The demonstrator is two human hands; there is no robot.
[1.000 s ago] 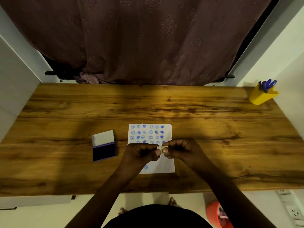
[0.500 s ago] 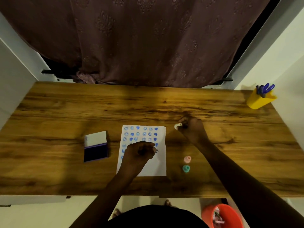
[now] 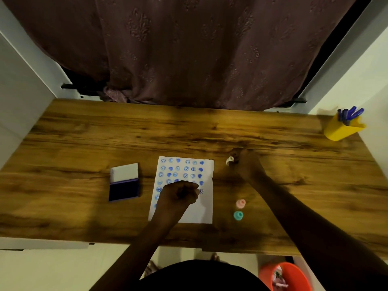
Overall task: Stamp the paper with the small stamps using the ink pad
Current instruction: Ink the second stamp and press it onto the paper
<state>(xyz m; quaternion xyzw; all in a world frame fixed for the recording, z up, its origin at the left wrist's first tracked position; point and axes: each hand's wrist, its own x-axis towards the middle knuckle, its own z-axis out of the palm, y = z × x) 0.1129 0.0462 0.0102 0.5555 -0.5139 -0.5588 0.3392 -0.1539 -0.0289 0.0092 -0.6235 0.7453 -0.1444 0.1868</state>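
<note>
On the wooden table [image 3: 84,143], from my remote seat:
Left hand [image 3: 178,195]: I see it curled into a loose fist over the middle of the white sheet of paper with rows of blue stamp marks [image 3: 201,213]; I cannot tell what, if anything, it pinches.
Right hand [image 3: 246,164]: at 2 o'clock from the paper, fingers closed around a small whitish stamp [image 3: 229,160], low over the bare wood.
Ink pad: the open dark-blue ink pad with a pale lid [image 3: 124,182] lies at 9 o'clock from the paper, near its left edge.
Other stamps: a small pink stamp [image 3: 240,203] and a small teal stamp [image 3: 238,215] stand close together at 4 o'clock, just beside the paper's right edge.
Edges: the paper's near edge sits close to the table's front edge.
Open room: broad bare wood toward 12 o'clock; a yellow pen holder with blue pens [image 3: 343,127] sits in the far-right corner.
</note>
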